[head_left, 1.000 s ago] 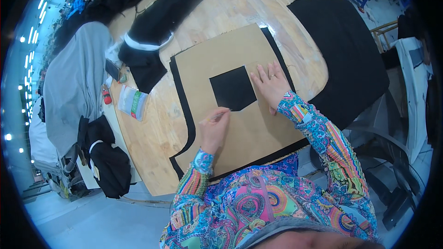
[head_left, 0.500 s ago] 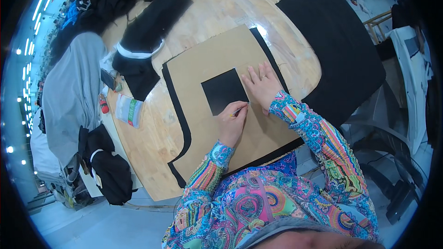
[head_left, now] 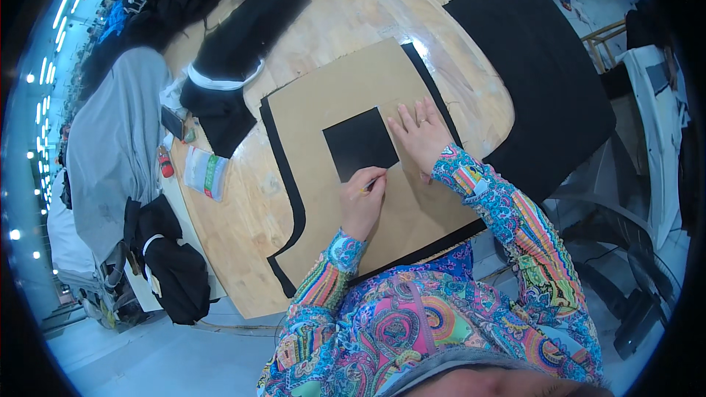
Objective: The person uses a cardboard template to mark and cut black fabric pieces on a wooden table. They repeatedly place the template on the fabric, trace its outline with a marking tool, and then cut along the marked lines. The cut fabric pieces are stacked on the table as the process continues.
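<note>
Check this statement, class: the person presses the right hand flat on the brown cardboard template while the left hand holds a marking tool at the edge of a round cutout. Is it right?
Not quite. In the head view the cutout in the cardboard template is square, not round. The right hand does lie flat beside it, and the left hand holds the marking tool at its lower edge.

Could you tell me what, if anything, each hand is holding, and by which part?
The left hand pinches a thin yellowish marking tool near its tip. The right hand holds nothing; it rests flat on the cardboard template.
</note>
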Tool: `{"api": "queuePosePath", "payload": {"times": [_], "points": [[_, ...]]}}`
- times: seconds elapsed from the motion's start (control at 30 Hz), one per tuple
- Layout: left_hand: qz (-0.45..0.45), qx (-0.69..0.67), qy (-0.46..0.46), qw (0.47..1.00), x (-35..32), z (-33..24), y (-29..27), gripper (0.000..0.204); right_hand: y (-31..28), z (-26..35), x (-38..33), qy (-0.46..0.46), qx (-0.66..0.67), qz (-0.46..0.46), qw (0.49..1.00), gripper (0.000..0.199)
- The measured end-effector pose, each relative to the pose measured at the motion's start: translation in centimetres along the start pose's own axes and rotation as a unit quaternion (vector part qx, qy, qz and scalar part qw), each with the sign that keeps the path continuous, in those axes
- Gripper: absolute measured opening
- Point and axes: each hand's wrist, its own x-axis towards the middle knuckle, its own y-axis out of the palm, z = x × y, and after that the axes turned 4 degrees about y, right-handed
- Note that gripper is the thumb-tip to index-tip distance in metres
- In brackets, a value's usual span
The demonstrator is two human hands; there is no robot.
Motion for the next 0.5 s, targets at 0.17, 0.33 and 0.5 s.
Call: {"api": "queuePosePath", "payload": {"times": [0.17,0.33,0.5], "points": [[-0.005,0.002,-0.023,1.0,-0.8,0.2,-1.6,0.008,-0.3,-0.1,-0.1,-0.001,-0.006,0.009,1.0,0.127],[-0.019,0.024,-0.014,0.999,-1.1,0.4,-2.1,0.008,-0.4,0.0,-0.1,0.0,-0.002,0.01,1.0,0.126],[-0.018,0.022,-0.028,0.999,-1.0,0.2,-2.2,0.008,-0.2,0.0,0.1,-0.002,-0.001,0.011,1.0,0.127]]}}
